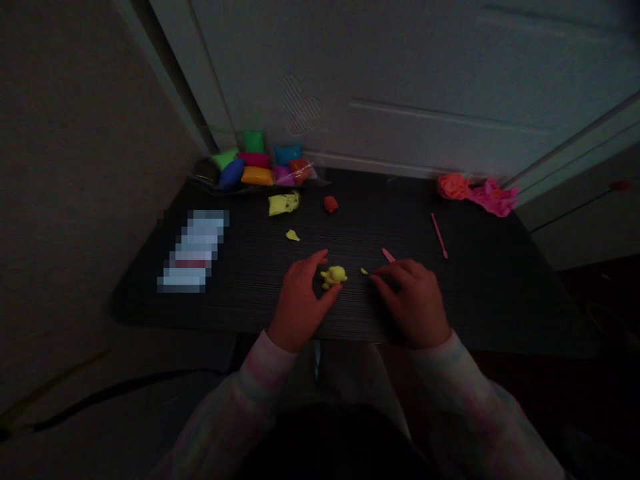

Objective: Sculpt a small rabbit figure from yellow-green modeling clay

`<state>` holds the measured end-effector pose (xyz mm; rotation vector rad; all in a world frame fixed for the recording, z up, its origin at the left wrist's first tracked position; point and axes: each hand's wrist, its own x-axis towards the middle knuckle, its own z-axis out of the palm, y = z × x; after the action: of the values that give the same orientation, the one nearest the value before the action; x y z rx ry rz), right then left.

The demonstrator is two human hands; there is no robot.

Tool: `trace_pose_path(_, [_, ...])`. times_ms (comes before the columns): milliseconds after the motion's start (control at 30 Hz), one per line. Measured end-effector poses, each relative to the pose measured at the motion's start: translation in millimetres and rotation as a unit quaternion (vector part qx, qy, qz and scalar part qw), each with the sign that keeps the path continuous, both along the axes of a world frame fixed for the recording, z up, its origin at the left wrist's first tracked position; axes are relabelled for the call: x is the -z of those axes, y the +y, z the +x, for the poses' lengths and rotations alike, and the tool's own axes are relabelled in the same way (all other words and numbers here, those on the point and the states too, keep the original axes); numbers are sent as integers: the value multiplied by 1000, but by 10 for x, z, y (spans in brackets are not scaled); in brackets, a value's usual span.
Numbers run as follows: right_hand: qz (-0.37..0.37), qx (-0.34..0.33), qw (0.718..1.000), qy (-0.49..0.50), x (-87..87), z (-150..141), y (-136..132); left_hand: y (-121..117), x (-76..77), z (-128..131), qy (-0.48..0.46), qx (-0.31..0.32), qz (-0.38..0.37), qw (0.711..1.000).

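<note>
On the dark table (500, 293) a small yellow clay figure (334, 275) stands between the thumb and forefinger of my left hand (300, 300), which cups it loosely from the left. My right hand (413, 300) lies just to the right, fingers drawn together in a pinch around a pink tool (389, 255) whose tip sticks out beyond them. A tiny yellow clay crumb (364, 271) lies at those fingertips.
Several coloured clay packets (257, 167) sit at the back left. A yellow clay lump (283, 203), a yellow scrap (293, 235) and a red lump (331, 204) lie mid-table. A pink stick (439, 235), pink wrappers (477, 191) and a blurred paper (194, 251) are nearby.
</note>
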<state>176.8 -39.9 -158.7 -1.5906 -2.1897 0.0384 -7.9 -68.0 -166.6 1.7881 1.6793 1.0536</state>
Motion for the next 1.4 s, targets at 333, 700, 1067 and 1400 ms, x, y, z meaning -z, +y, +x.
trace_pose_path(333, [-77,-19,994,75,50,-133,114,64,-41,19,-61,13,-59,996])
trace_pose_path(700, [-244,-66,883,396,-567,-225,-137,-140,-344,60,-387,63,-150,908])
trace_pose_path(1067, [-312,-91,864,386,-752,-249,-152,-229,-482,44,-310,77,-148,936])
trace_pose_path(1400, [-307,-83,866,386,-749,-238,-146,-237,-502,58,-275,71,-127,950])
